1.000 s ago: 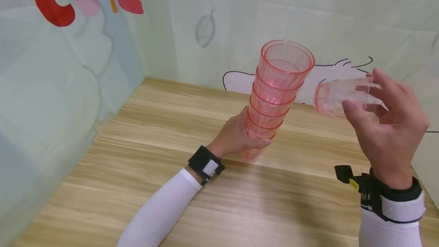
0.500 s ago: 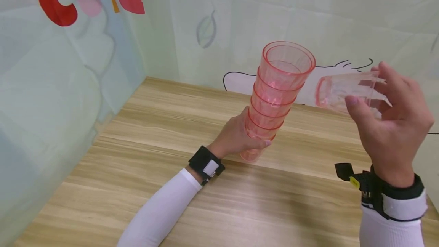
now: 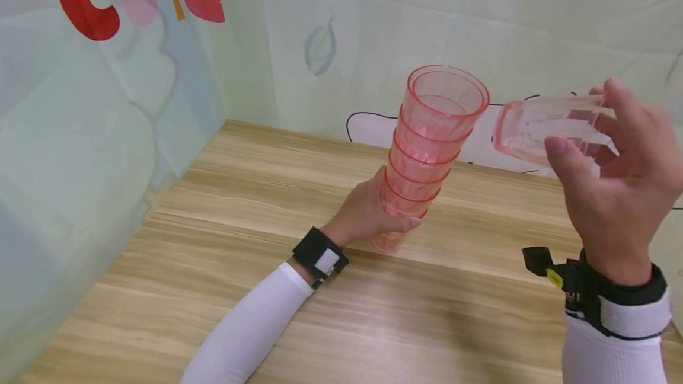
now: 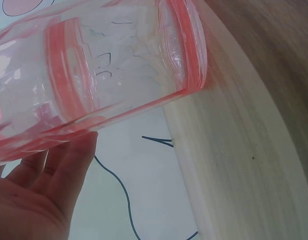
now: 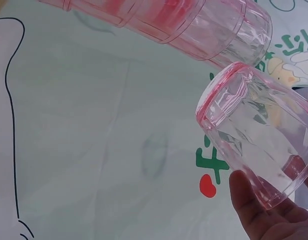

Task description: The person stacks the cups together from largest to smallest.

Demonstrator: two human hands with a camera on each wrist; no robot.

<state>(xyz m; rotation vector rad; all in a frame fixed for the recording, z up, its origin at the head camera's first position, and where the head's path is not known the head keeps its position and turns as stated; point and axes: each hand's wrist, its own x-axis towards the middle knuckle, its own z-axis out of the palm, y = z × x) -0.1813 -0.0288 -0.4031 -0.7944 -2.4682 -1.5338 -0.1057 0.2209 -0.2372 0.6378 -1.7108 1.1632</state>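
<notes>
A stack of several nested pink plastic cups [image 3: 429, 147] stands tilted on the wooden table [image 3: 267, 194]. My left hand [image 3: 368, 212] grips the stack near its base; the stack [image 4: 94, 75] fills the left wrist view above my fingers [image 4: 64, 170]. My right hand [image 3: 613, 176] holds a single clear pink cup [image 3: 544, 126] on its side in the air, mouth toward the stack, level with the stack's top and a little to its right. The right wrist view has this cup [image 5: 254, 135] held between my fingers [image 5: 254, 205], with the stack [image 5: 194, 25] above it.
Pale printed sheets [image 3: 133, 105] wall in the table on the left and at the back. The table's far edge [image 4: 229, 150] meets the back sheet just behind the stack. Bare wood lies in front of and left of the stack.
My right hand has lifted the single cup up and slightly right, from beside the stack's middle to the level of its rim. The left hand and stack have stayed put.
</notes>
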